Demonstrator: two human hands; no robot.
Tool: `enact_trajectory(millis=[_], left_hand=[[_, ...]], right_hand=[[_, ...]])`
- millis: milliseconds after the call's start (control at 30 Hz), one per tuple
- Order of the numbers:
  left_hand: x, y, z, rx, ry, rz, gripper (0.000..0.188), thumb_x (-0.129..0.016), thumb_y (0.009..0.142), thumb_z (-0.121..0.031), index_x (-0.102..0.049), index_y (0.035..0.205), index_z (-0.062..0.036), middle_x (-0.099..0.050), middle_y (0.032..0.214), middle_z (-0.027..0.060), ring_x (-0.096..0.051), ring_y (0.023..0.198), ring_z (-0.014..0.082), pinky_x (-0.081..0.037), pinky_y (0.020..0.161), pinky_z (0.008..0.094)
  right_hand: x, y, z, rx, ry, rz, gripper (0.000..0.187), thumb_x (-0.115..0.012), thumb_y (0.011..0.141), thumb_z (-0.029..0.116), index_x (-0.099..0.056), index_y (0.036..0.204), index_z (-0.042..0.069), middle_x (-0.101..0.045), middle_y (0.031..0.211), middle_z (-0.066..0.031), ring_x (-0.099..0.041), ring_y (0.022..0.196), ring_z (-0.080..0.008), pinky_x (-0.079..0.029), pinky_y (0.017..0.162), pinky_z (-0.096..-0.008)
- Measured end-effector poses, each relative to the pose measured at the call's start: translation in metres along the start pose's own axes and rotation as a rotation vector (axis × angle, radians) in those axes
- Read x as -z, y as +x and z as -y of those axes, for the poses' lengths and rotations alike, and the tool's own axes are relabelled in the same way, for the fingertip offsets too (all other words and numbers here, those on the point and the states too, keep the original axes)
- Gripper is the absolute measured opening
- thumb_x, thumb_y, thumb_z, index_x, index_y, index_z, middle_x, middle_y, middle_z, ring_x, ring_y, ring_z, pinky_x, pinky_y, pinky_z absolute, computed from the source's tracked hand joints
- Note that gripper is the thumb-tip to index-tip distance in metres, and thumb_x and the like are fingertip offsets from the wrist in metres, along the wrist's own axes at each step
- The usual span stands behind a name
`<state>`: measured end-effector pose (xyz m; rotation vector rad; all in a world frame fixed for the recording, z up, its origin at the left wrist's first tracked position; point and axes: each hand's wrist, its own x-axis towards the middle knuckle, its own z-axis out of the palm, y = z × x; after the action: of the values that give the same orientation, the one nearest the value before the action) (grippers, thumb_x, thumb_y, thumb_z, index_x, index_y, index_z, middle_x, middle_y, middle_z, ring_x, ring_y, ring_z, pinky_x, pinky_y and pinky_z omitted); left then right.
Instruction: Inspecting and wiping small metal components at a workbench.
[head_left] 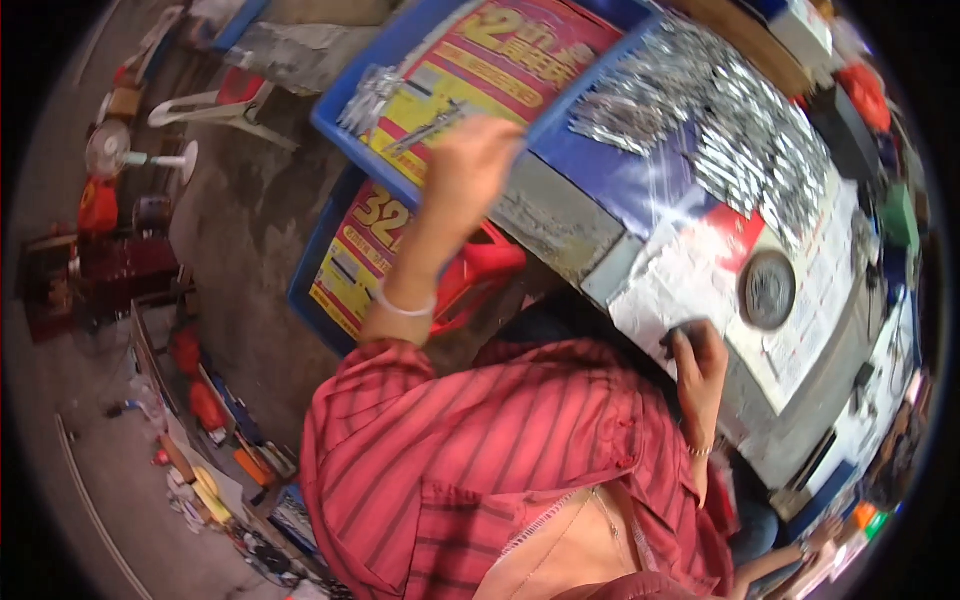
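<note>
My left hand (pixel 470 165) is over the near side of a blue tray (pixel 335 105), blurred by motion with its fingers curled. Thin silvery metal strips (pixel 428 130) are right beside its fingers; whether it grips them is unclear. A small bunch of similar strips (pixel 370 98) sits in the tray's left corner. My right hand (pixel 702 355) is closed at the table's near edge, with something small and dark (pixel 684 338) at its fingertips. White paper (pixel 665 285) lies just beyond it. Farther right stands a round dish (pixel 768 290) with a grey inside.
Large heaps of shiny metal strips (pixel 750 140) cover the far part of the table. A second blue-edged tray (pixel 340 270) with a printed yellow lining is below the first. Beside it is a red plastic stool (pixel 480 275). Another person's hand (pixel 825 532) shows at lower right.
</note>
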<state>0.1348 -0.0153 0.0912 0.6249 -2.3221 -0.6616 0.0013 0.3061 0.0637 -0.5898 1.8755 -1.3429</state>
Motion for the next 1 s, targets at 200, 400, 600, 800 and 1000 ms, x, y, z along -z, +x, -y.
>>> enact_trajectory(millis=[200,400,600,800,1000], left_hand=[[0.057,0.0,0.071,0.194,0.362,0.229,0.023,-0.06,0.083,-0.012,-0.062,0.103,-0.0019,-0.063,0.099,0.018,-0.06,0.093,0.0352,-0.048,0.08,0.0404],[0.051,0.002,0.01,0.098,0.263,0.096,0.016,-0.059,0.085,-0.008,-0.062,0.099,-0.0003,-0.063,0.09,0.0163,-0.061,0.085,0.0346,-0.048,0.074,0.0386],[0.06,0.005,0.091,0.216,0.441,0.241,0.03,-0.062,0.081,-0.013,-0.06,0.109,-0.0017,-0.062,0.105,0.0198,-0.06,0.095,0.0372,-0.047,0.082,0.0425],[0.052,0.003,0.122,0.128,0.64,0.461,0.026,-0.058,0.079,-0.007,-0.061,0.104,-0.0017,-0.064,0.098,0.0187,-0.061,0.093,0.0358,-0.049,0.079,0.0434],[0.038,0.008,0.133,-0.042,0.729,0.492,0.019,-0.049,0.076,0.0,-0.059,0.093,0.0,-0.061,0.089,0.0229,-0.059,0.088,0.0391,-0.047,0.076,0.0481]], right_hand=[[-0.009,0.003,0.012,0.052,-0.112,0.031,0.007,-0.057,0.088,0.004,-0.055,0.087,-0.003,-0.059,0.07,-0.0043,-0.053,0.064,-0.0085,-0.044,0.06,-0.023],[-0.009,-0.01,0.007,0.061,-0.174,-0.026,0.008,-0.058,0.086,0.004,-0.055,0.086,-0.003,-0.057,0.069,-0.0054,-0.053,0.063,-0.0099,-0.044,0.061,-0.0243],[-0.005,-0.021,-0.002,0.044,-0.202,-0.05,0.007,-0.058,0.086,0.003,-0.054,0.085,-0.003,-0.056,0.069,-0.0068,-0.051,0.065,-0.0107,-0.044,0.063,-0.0254],[-0.01,-0.019,0.001,0.06,-0.238,-0.01,0.008,-0.059,0.086,0.004,-0.054,0.087,-0.003,-0.057,0.07,-0.0093,-0.053,0.065,-0.0126,-0.045,0.064,-0.0262],[-0.019,-0.017,0.009,0.106,-0.297,0.032,0.008,-0.058,0.086,0.004,-0.054,0.086,-0.003,-0.056,0.07,-0.0114,-0.054,0.064,-0.0171,-0.045,0.063,-0.0286]])
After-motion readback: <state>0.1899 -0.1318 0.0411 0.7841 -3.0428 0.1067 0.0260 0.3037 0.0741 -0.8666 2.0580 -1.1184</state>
